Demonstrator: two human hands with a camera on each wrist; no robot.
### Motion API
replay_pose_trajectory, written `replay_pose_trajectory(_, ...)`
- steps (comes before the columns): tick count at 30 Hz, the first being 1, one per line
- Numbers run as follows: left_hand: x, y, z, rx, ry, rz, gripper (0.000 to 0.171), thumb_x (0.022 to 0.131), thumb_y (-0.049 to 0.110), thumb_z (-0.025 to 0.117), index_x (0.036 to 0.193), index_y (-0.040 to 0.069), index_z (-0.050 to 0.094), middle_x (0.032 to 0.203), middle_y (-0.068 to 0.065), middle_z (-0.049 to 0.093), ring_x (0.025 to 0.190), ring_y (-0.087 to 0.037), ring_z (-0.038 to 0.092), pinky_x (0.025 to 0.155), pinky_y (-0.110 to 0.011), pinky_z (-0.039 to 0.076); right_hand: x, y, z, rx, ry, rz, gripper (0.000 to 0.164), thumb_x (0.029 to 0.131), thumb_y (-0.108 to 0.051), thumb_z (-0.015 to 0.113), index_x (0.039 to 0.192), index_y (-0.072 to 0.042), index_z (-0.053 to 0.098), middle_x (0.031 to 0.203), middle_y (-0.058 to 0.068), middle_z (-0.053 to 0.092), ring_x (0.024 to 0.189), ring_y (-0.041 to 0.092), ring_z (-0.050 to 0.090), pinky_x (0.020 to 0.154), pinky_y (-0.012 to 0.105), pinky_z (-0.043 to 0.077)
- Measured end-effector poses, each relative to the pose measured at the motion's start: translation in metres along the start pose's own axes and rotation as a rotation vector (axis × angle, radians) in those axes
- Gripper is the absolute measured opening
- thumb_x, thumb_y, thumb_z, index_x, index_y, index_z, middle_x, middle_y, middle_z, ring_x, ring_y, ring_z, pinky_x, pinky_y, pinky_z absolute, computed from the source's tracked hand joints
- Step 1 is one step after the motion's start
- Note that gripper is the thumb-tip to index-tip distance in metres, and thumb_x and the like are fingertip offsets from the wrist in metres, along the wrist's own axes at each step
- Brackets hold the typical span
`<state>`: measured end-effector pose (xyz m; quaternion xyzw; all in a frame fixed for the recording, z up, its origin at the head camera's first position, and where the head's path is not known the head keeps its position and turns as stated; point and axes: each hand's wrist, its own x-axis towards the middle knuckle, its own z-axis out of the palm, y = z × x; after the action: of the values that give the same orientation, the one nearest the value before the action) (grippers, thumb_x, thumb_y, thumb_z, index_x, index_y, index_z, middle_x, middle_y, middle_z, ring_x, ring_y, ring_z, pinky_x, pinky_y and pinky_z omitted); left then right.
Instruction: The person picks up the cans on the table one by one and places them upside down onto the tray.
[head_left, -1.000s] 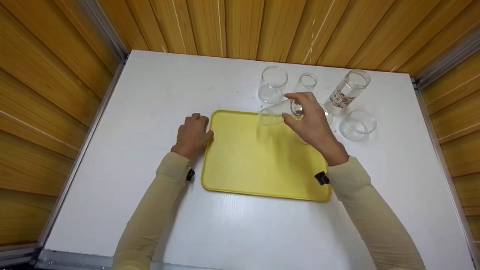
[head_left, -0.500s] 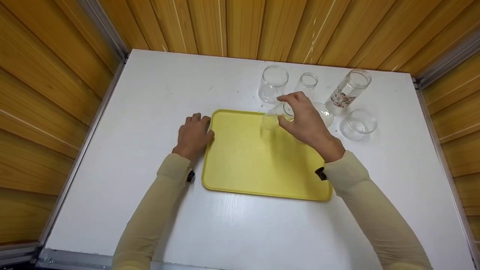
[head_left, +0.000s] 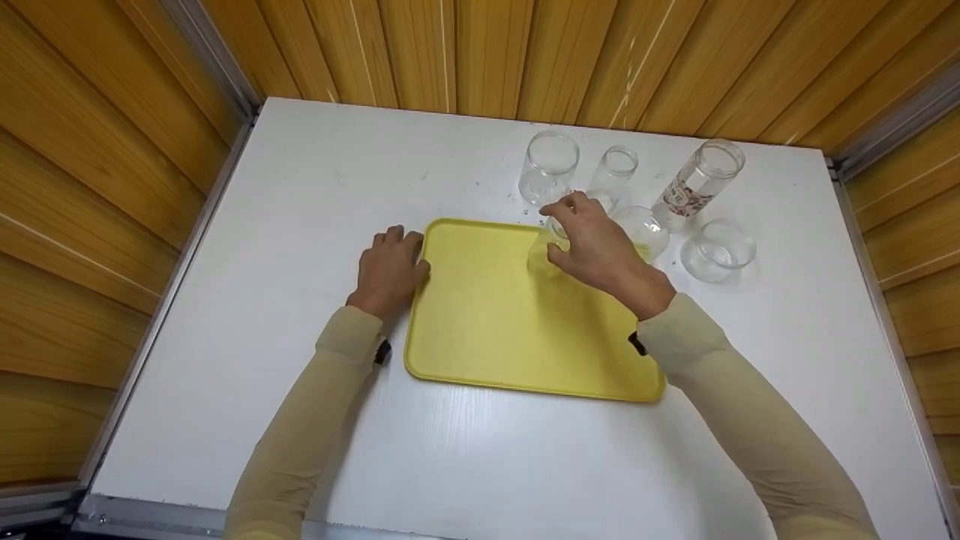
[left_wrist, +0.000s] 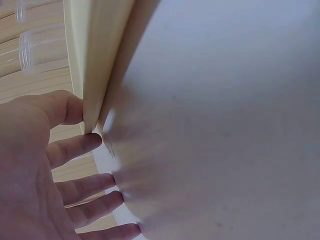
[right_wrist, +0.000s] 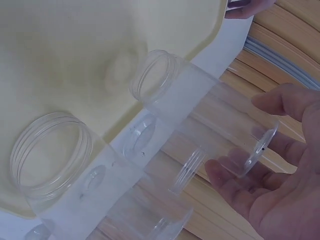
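My right hand (head_left: pixel 600 247) holds a clear jar (head_left: pixel 544 251) by its base end, over the far part of the yellow tray (head_left: pixel 480 322). In the right wrist view the threaded mouth of this jar (right_wrist: pixel 200 105) points down at the tray, and thumb and fingers stand around the base. Just right of it, at the tray's far right corner, a wider clear jar (head_left: pixel 643 232) stands mouth down. At the tray's left edge is my left hand (head_left: pixel 386 274), its thumb over the rim. The left wrist view shows the index finger (left_wrist: pixel 75 150) against the rim's outer side.
Behind the tray stand a wide clear jar (head_left: pixel 547 169) and a narrow one (head_left: pixel 615 169), mouths up. A tall jar with a floral label (head_left: pixel 694 184) and a low clear jar (head_left: pixel 718 251) are to the right. Wooden panels (head_left: pixel 487 52) border the white table (head_left: pixel 337 172).
My right hand has moved slightly left and nearer the tray, turning the held jar from nearly sideways to mouth down. The left hand keeps its place at the tray rim.
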<state>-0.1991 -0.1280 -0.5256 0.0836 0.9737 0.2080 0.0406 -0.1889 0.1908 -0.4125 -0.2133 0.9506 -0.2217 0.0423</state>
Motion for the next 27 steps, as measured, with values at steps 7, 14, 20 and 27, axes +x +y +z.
replay_pose_trajectory(7, 0.0, 0.0, 0.0, -0.011, -0.015, -0.011, 0.05, 0.101, 0.026, 0.058, 0.146, 0.004, 0.062, 0.147, -0.024, 0.053, 0.13, -0.043, 0.05, 0.097, -0.061, 0.05, 0.005, 0.003, 0.006, -0.033, -0.038, 0.013, 0.05, 0.095, -0.009, 0.073, 0.142, 0.0, 0.06, 0.139, 0.025, 0.053, 0.123, 0.044, 0.052, 0.089, 0.056, 0.055)
replay_pose_trajectory(14, 0.0, 0.0, -0.001, -0.022, -0.017, -0.015, 0.051, 0.101, 0.026, 0.058, 0.146, 0.004, 0.062, 0.149, -0.024, 0.052, 0.131, -0.043, 0.05, 0.101, -0.06, 0.048, 0.008, 0.005, 0.01, -0.048, -0.047, 0.016, 0.048, 0.094, -0.009, 0.071, 0.14, 0.001, 0.061, 0.14, 0.025, 0.053, 0.121, 0.044, 0.053, 0.084, 0.055, 0.056)
replay_pose_trajectory(20, -0.001, 0.0, -0.001, -0.008, -0.012, -0.003, 0.049, 0.102, 0.024, 0.058, 0.146, 0.003, 0.061, 0.147, -0.024, 0.053, 0.129, -0.043, 0.051, 0.098, -0.06, 0.05, 0.009, 0.005, 0.012, -0.045, -0.027, -0.003, 0.048, 0.092, -0.009, 0.07, 0.139, 0.0, 0.062, 0.138, 0.025, 0.054, 0.116, 0.045, 0.054, 0.079, 0.056, 0.055)
replay_pose_trajectory(27, 0.0, 0.0, -0.001, 0.009, -0.013, -0.001, 0.049, 0.102, 0.024, 0.058, 0.146, 0.003, 0.061, 0.146, -0.023, 0.053, 0.128, -0.042, 0.052, 0.097, -0.059, 0.051, 0.009, 0.004, 0.012, -0.045, -0.015, -0.017, 0.05, 0.091, -0.008, 0.071, 0.139, 0.001, 0.062, 0.136, 0.026, 0.055, 0.113, 0.046, 0.054, 0.077, 0.057, 0.055)
